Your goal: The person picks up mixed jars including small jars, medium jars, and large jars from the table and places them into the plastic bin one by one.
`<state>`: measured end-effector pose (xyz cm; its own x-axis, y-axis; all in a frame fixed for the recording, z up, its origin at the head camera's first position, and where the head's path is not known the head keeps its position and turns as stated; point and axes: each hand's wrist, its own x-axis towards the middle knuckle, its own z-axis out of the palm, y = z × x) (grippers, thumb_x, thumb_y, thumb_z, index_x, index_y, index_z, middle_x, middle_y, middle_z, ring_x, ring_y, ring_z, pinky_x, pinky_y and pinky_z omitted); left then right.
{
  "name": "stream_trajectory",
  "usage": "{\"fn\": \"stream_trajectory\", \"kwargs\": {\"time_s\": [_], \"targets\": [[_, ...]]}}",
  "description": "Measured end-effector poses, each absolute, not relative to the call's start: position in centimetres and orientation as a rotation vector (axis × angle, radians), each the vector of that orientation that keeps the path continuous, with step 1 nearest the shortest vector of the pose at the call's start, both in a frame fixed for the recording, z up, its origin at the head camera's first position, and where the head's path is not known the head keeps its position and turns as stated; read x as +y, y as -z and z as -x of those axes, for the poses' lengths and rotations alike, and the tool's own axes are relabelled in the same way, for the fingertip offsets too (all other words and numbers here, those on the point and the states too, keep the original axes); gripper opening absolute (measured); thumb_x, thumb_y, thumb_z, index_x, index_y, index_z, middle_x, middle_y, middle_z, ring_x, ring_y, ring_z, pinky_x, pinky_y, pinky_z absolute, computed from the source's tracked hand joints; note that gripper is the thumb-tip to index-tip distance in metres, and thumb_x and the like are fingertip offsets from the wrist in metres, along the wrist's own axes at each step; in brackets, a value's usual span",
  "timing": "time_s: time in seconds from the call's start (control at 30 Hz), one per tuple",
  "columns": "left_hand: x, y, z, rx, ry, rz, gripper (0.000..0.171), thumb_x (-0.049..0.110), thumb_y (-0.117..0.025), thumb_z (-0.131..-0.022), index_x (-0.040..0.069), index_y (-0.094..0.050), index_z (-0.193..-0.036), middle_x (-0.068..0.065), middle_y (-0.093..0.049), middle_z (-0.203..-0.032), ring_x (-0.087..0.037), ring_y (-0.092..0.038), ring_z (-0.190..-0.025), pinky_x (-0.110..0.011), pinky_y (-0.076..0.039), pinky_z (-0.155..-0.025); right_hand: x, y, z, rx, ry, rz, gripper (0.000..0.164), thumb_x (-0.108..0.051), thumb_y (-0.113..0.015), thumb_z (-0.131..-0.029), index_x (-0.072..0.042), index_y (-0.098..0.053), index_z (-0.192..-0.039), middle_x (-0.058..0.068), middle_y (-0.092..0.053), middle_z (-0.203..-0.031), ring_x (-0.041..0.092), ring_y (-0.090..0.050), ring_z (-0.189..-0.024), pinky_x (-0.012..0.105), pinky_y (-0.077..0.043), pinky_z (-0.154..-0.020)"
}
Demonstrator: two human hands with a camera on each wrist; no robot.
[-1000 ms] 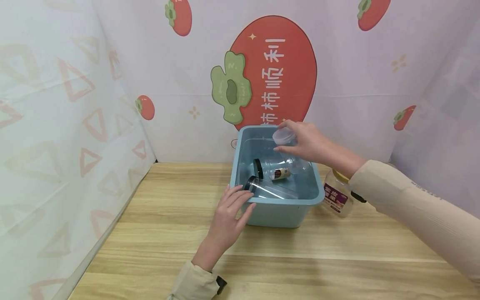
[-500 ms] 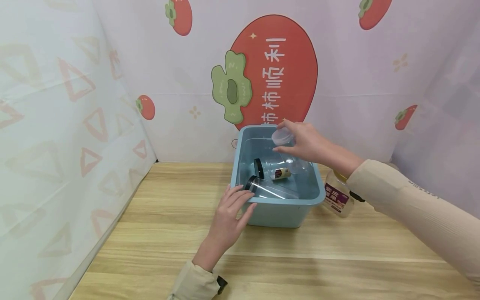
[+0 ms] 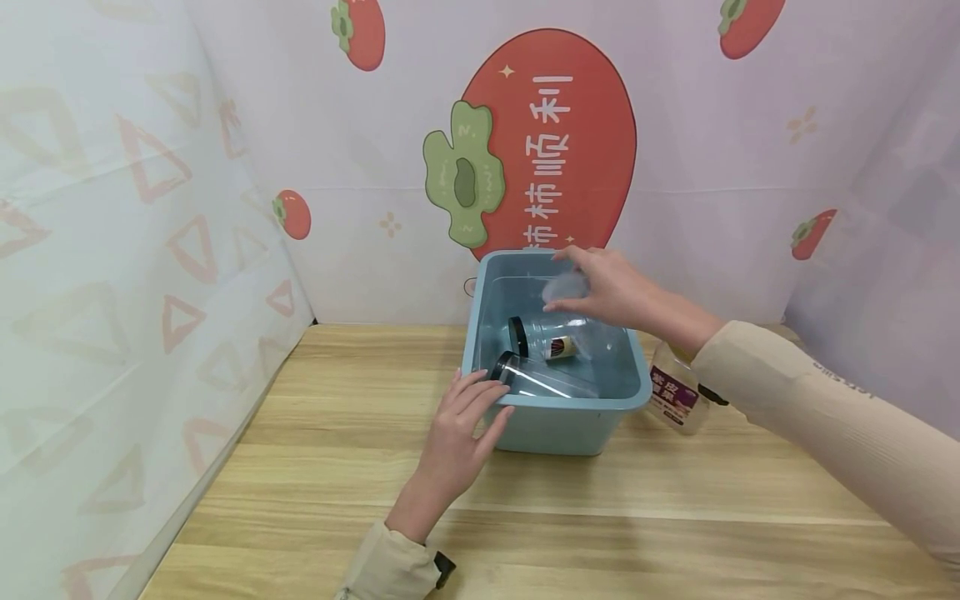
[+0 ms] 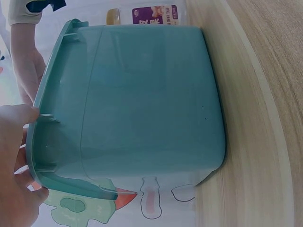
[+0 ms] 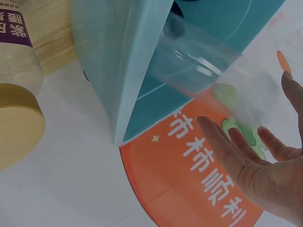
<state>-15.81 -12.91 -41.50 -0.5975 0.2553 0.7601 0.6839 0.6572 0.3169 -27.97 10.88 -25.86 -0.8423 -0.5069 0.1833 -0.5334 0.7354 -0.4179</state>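
Observation:
My left hand (image 3: 450, 437) holds the front left rim of a blue plastic bin (image 3: 558, 429), its fingers over the edge and its thumb against the outer side. Above the bin's far right part, my right hand (image 3: 611, 287) has its fingers spread apart. A clear jar with a whitish lid (image 3: 566, 287) is just below and beside those fingers, blurred; in the right wrist view the jar (image 5: 203, 66) is apart from the hand, over the bin's mouth. Inside the bin lie a black-lidded jar with a label (image 3: 558, 346) and a clear black-lidded tube (image 3: 547, 379).
A jar with a yellow lid and purple label (image 3: 672, 396) stands on the wooden table (image 3: 337, 467) right of the bin, partly behind the right forearm. A printed cloth (image 3: 360, 275) hangs close behind the bin, with another cloth (image 3: 112, 333) at the left.
The right hand's fingers have spread off the jar with the whitish lid, and that jar has dropped a little into the bin. The left hand stays at the rim.

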Motion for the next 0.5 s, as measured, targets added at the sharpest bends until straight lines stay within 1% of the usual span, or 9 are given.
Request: {"fn": "stream_trajectory", "kwargs": {"time_s": [0.13, 0.33, 0.4, 0.5], "targets": [[-12.9, 41.6, 15.9, -2.167, 0.786, 0.73, 0.026, 0.007, -0.082, -0.091, 0.003, -0.076, -0.116, -0.01, -0.076, -0.117, -0.037, -0.064, -0.128, -0.064, -0.041, -0.118, 11.0, 25.8, 27.9, -2.884, -0.702, -0.865, 0.074, -0.03, -0.084, -0.092, 0.002, -0.05, -0.149, 0.027, -0.061, -0.141, 0.043, -0.06, -0.125, 0.058, -0.059, -0.097], [-12.9, 41.7, 16.0, -2.171, 0.774, 0.73, 0.027, 0.006, -0.082, -0.091, 0.003, -0.076, -0.117, -0.01, -0.076, -0.117, -0.035, -0.064, -0.129, -0.065, -0.042, -0.117, 11.5, 25.8, 27.7, -2.87, -0.71, -0.85, 0.07, -0.028, -0.084, -0.093, 0.003, -0.051, -0.147, 0.027, -0.061, -0.141, 0.044, -0.06, -0.126, 0.058, -0.06, -0.096], [-12.9, 41.8, 16.1, -2.172, 0.772, 0.73, 0.026, 0.006, -0.082, -0.091, 0.003, -0.076, -0.116, -0.01, -0.076, -0.117, -0.034, -0.064, -0.129, -0.064, -0.042, -0.117, 11.8, 25.7, 27.6, -2.861, -0.713, -0.847, 0.069, -0.028, -0.083, -0.093, 0.002, -0.051, -0.147, 0.027, -0.062, -0.139, 0.044, -0.061, -0.125, 0.058, -0.061, -0.094], [-12.9, 41.9, 16.2, -2.169, 0.777, 0.731, 0.025, 0.005, -0.081, -0.091, 0.002, -0.076, -0.115, -0.01, -0.076, -0.116, -0.035, -0.064, -0.128, -0.064, -0.042, -0.117, 12.1, 25.7, 27.4, -2.849, -0.71, -0.843, 0.067, -0.028, -0.082, -0.094, 0.002, -0.052, -0.146, 0.028, -0.063, -0.137, 0.043, -0.063, -0.12, 0.056, -0.061, -0.091]]}}
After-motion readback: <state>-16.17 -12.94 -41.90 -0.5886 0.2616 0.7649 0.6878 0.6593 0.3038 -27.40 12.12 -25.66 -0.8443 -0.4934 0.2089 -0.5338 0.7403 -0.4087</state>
